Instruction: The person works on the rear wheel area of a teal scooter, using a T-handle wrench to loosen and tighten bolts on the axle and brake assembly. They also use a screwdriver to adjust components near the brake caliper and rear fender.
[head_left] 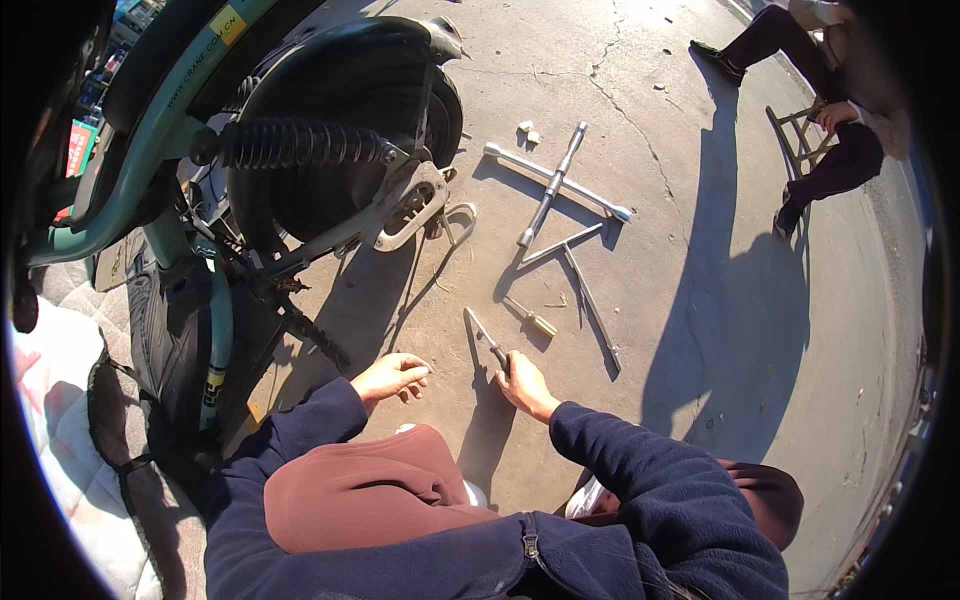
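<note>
My right hand (527,387) is closed round the dark handle of a slim hand tool. The tool's bright metal shaft (482,327) points away from me and to the left, above the ground; I cannot make out its exact kind. My left hand (393,378) is near the scooter's lower frame, thumb and fingers drawn together; whatever they pinch, if anything, is too small to tell. Just beyond my right hand lies a screwdriver (541,323) with a yellowish handle. Farther off lie a metal cross wrench (553,188) and two thin metal bars (592,305) (562,243).
A green electric scooter (170,150) fills the left side, with its rear wheel (330,110), coil spring shock (300,143) and metal bracket (412,205). A quilted cover (60,370) hangs at the lower left. At the far right a person (845,150) sits on a low stool (795,135).
</note>
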